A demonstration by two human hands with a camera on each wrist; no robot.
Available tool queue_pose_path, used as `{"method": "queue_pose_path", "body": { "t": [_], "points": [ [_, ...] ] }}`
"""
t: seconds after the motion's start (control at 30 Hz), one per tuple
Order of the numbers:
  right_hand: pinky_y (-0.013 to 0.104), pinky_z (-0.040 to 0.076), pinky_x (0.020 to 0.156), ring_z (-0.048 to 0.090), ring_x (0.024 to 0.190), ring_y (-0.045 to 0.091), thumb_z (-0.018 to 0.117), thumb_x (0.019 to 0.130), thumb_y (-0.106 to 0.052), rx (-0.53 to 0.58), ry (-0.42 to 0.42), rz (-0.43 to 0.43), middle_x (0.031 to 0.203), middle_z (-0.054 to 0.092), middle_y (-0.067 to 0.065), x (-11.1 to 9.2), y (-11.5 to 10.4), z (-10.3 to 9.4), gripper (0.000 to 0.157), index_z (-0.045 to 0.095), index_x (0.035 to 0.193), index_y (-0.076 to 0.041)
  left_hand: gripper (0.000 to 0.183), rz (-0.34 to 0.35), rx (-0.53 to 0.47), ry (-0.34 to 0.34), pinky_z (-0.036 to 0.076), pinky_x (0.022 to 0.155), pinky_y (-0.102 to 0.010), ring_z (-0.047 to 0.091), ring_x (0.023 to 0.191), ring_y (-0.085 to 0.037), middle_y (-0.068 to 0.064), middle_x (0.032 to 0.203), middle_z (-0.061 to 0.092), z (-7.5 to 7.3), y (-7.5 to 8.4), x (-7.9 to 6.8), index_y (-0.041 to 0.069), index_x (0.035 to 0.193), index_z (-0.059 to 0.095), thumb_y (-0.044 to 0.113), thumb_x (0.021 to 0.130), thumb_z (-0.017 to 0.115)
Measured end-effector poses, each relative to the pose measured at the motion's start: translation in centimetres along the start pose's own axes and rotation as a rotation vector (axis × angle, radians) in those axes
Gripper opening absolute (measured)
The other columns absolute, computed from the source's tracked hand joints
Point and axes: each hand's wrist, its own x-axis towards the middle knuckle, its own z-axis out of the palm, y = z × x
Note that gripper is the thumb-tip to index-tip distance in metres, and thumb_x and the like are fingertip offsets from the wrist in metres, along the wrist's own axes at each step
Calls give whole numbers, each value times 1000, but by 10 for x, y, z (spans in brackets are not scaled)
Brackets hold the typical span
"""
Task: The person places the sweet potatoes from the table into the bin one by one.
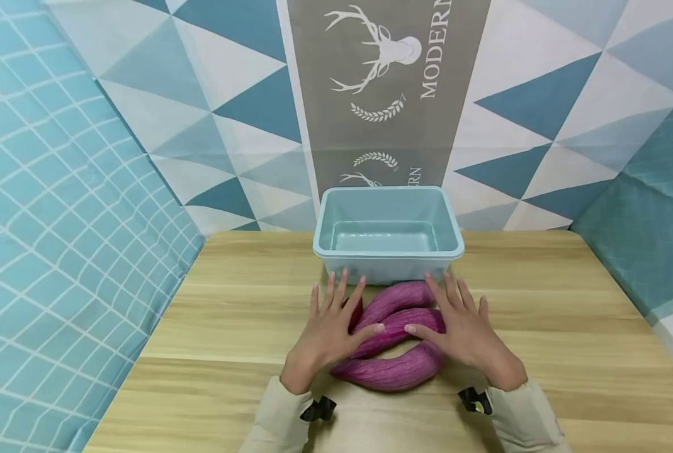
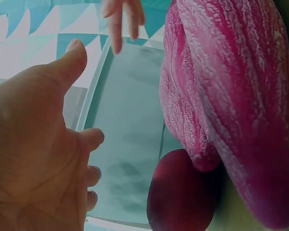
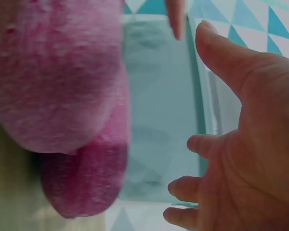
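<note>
My L hand point(image 1: 332, 331) & R hand point(image 1: 468, 331), fingers spread wide, hover over 3 purple veg point(image 1: 394, 331), w/ blue bin point(image 1: 387, 270) just behind

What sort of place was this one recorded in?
Probably a small staged tabletop set: a wood-grain table backed by a geometric, deer-print backdrop, with a blue grid-patterned covering along the left side.

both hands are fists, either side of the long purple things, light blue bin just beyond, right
Not fists: in the head view, the left hand and right hand are spread open, either side of the long purple things, light blue bin just beyond.
</note>
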Motion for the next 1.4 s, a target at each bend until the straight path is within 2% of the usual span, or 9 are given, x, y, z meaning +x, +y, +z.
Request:
{"method": "queue_pose_path", "body": {
  "t": [0.13,0.27,0.4,0.6,0.87,1.07,1.2,1.3,1.4],
  "points": [
    [83,8,109,12,152,55,59,89,-69,-15,13,-23,167,13,27,1,4,7,98,15,163,-20,90,20,-9,50,-3,124,-65,-9,159,-36,-6,171,-11,-4,-3,0,31,162,4,76,93,41],
    [76,19,113,24,149,53,61,90,-65,-5,45,-41,164,23,29,2,14,12,96,23,160,-11,91,43,-6,88,-2,124,-65,-13,158,-34,-4,170,-17,-8,-9,6,34,162,0,76,93,42],
    [71,30,112,32,146,54,63,91,-63,52,64,-35,161,29,31,4,24,15,96,25,159,-7,92,63,-12,128,-1,124,-65,-15,159,-31,-3,170,-20,-11,-16,13,34,162,1,83,91,32],
    [70,41,103,47,135,53,62,89,-68,83,74,32,153,46,27,4,30,19,95,28,159,-13,100,113,-25,220,7,121,-66,0,159,-38,-13,172,-6,-22,-23,25,29,163,14,91,84,16],
    [66,46,99,53,130,52,64,87,-68,128,76,71,146,54,27,2,36,28,95,34,156,-12,102,100,-32,271,7,121,-62,3,159,-36,-9,172,-5,-35,-33,42,29,161,24,93,82,16],
    [66,45,100,52,130,53,65,87,-66,149,93,105,144,55,28,1,40,29,94,36,154,-7,95,112,-21,251,9,122,-62,1,160,-33,-5,172,-9,-40,-33,59,34,160,23,91,84,23],
    [65,45,100,54,128,53,69,88,-60,164,118,93,141,57,30,0,43,31,91,38,153,-5,83,80,-7,216,7,124,-60,-2,160,-30,-2,172,-12,-39,-34,67,36,160,21,76,92,45],
    [64,46,101,56,126,52,70,89,-56,182,131,66,138,59,30,1,44,36,87,39,152,-5,82,48,-5,212,7,124,-59,-3,160,-29,-2,172,-13,-38,-38,67,35,161,21,64,92,57],
    [63,46,101,56,126,51,70,89,-55,192,132,52,138,59,29,4,44,39,85,41,151,-5,83,37,-15,212,7,123,-60,-3,160,-30,-3,172,-11,-39,-43,68,34,161,22,68,92,54]
  ]
}}
